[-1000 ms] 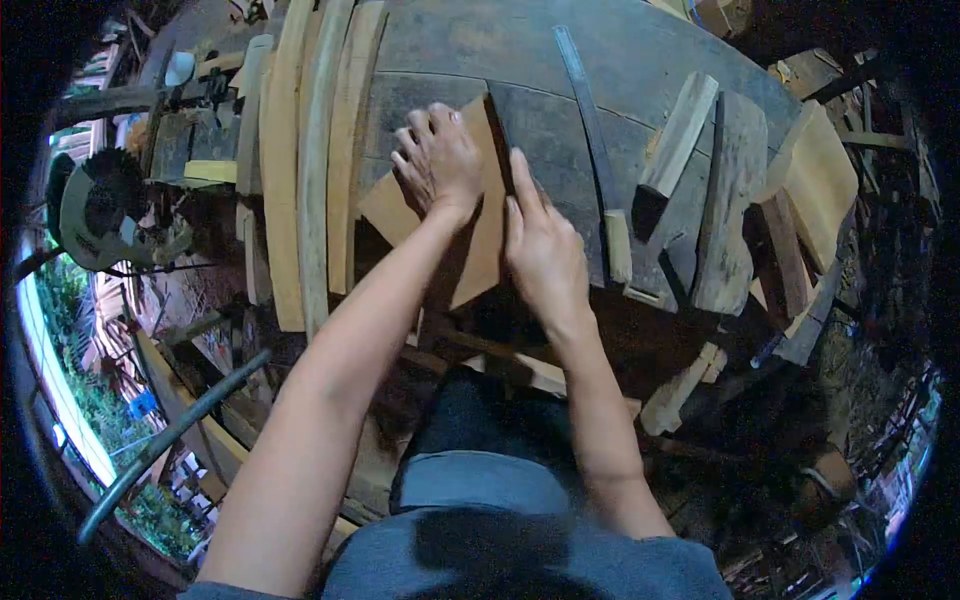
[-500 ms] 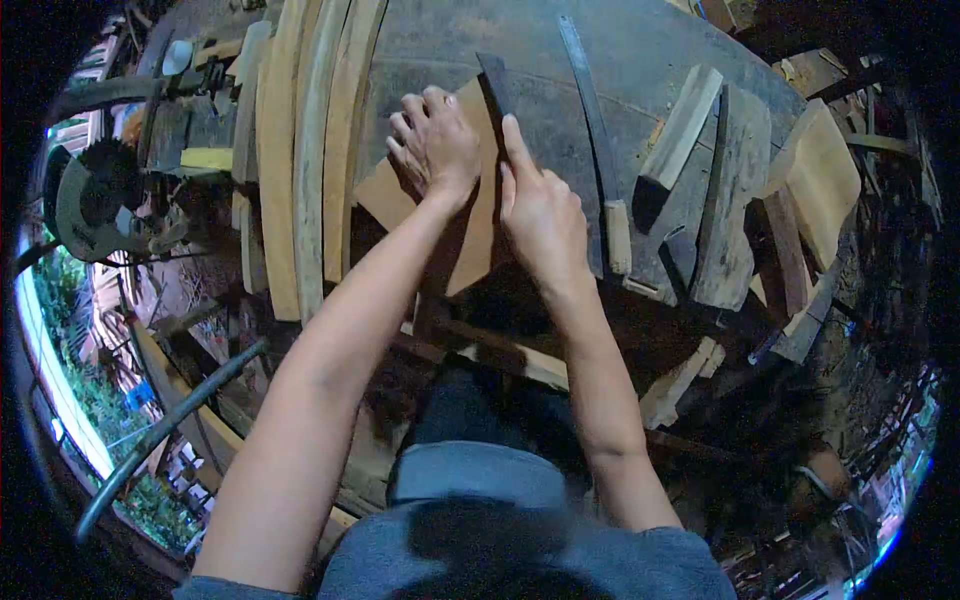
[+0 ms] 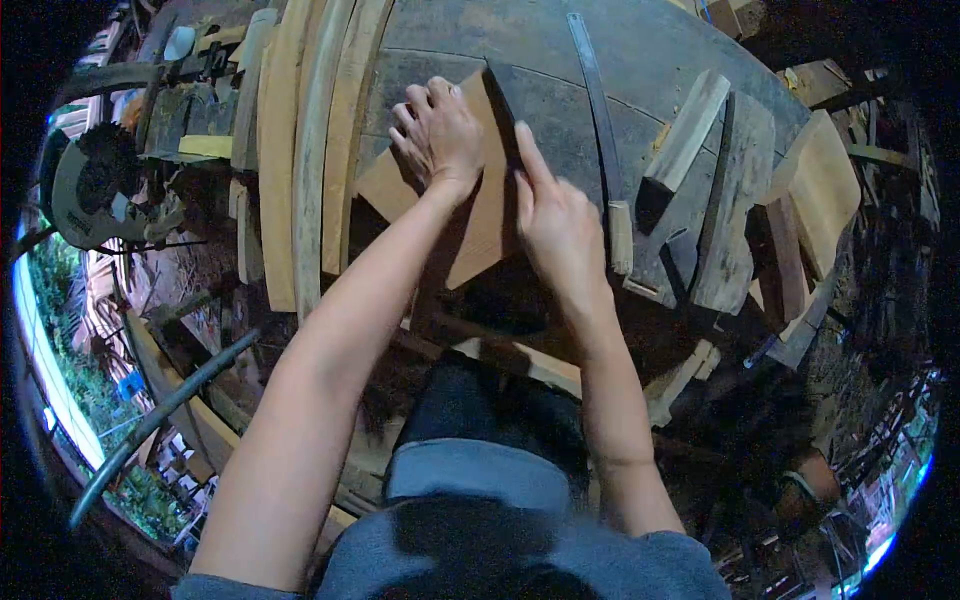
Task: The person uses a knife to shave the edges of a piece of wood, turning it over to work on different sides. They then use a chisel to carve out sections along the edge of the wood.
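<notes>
A flat brown wooden board lies angled on the workbench in front of me. My left hand presses on its upper part, with the fingers curled over it. Along the board's right edge runs a dark, narrow flat-bladed tool. My right hand is closed around the near end of this tool, its index finger stretched along the blade. The palm hides the tool's handle, so its exact kind does not show. To the right of that hand lies a long metal blade with a light wooden end.
Long wooden strips lie side by side left of the board. Cut wood blocks and a curved wooden piece rest on the right of the workbench. A dark power tool sits far left, above a metal bar.
My right hand has shifted slightly right and toward me with the tool, which now sits a little lower along the board's edge. My left hand stays on the board.
</notes>
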Action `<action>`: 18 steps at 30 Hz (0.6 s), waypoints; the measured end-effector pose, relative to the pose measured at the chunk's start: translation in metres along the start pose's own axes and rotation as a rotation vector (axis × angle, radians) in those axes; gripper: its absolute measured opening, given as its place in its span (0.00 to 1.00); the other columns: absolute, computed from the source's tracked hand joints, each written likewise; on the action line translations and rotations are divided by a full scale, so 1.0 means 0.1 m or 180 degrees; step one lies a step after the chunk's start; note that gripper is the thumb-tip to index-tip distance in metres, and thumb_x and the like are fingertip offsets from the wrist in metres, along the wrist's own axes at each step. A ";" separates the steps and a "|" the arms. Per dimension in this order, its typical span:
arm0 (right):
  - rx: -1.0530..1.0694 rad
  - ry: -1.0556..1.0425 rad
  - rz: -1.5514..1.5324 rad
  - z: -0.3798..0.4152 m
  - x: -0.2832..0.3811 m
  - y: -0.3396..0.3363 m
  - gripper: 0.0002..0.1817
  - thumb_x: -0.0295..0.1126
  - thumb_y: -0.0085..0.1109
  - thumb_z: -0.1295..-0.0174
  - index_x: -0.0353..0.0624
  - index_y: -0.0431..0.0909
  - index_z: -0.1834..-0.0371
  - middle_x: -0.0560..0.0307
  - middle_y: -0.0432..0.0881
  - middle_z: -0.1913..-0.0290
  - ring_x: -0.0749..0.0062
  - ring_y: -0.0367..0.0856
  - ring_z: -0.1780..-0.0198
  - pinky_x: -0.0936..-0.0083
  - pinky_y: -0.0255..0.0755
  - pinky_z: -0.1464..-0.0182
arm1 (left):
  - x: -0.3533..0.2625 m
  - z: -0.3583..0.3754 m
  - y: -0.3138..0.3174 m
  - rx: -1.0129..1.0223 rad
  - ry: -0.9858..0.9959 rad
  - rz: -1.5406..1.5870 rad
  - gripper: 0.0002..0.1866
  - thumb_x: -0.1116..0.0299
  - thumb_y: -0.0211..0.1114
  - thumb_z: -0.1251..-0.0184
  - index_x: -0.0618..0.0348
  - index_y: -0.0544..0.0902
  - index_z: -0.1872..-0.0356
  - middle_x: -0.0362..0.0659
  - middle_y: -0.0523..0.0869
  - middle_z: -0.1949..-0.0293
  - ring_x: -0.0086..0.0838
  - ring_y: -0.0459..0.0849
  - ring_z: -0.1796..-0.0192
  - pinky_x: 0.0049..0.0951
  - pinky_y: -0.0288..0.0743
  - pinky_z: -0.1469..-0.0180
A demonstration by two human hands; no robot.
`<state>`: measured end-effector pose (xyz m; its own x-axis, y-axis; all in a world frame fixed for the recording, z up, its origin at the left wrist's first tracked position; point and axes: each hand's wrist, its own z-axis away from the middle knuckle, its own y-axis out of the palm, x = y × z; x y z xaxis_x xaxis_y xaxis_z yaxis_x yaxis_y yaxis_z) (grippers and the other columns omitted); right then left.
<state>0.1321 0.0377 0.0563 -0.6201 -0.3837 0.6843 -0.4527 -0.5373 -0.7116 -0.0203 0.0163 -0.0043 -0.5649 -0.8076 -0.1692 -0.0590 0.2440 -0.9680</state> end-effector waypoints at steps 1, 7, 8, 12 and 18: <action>0.0227 0.0204 0.0265 -0.14 0.03 0.01 0.28 0.39 0.51 0.29 0.65 0.63 0.25 0.39 0.85 0.55 0.39 0.86 0.65 0.47 0.81 0.62 | -0.02 -0.04 -0.01 0.0032 -0.0018 0.0025 0.12 0.55 0.49 0.23 0.50 0.74 0.53 0.47 0.75 0.51 0.48 0.73 0.42 0.56 0.64 0.42; 0.0183 -0.0003 0.0147 0.17 0.00 -0.15 0.28 0.37 0.52 0.30 0.64 0.63 0.26 0.36 0.85 0.57 0.38 0.85 0.67 0.47 0.80 0.65 | 0.02 -0.03 0.02 -0.0012 -0.0105 0.0073 0.13 0.55 0.48 0.23 0.50 0.74 0.53 0.47 0.75 0.50 0.49 0.72 0.41 0.58 0.63 0.41; 0.0345 0.0119 0.0295 0.14 0.00 -0.20 0.28 0.37 0.52 0.30 0.64 0.63 0.26 0.37 0.85 0.54 0.37 0.85 0.67 0.48 0.80 0.65 | -0.01 -0.04 0.02 -0.0058 -0.0061 0.0107 0.13 0.55 0.48 0.23 0.50 0.74 0.52 0.47 0.75 0.50 0.49 0.71 0.41 0.59 0.63 0.41; 0.0077 -0.0049 0.0162 0.19 -0.05 -0.17 0.28 0.37 0.52 0.30 0.65 0.64 0.26 0.35 0.85 0.61 0.37 0.84 0.67 0.48 0.81 0.64 | -0.03 -0.07 0.04 -0.0255 -0.0007 -0.0046 0.11 0.57 0.50 0.24 0.53 0.74 0.56 0.47 0.75 0.53 0.47 0.73 0.46 0.52 0.65 0.45; 0.0210 0.0124 0.0339 0.12 0.01 -0.12 0.28 0.40 0.52 0.30 0.67 0.63 0.26 0.35 0.84 0.65 0.35 0.85 0.66 0.46 0.80 0.64 | 0.00 -0.10 0.07 -0.0204 -0.0052 -0.0023 0.12 0.57 0.50 0.24 0.53 0.74 0.55 0.47 0.75 0.52 0.47 0.73 0.45 0.53 0.65 0.44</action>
<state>0.1447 0.0352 0.0675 -0.6875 -0.4124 0.5977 -0.3406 -0.5438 -0.7670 -0.0290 0.0232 -0.0094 -0.5508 -0.8180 -0.1656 -0.1160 0.2716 -0.9554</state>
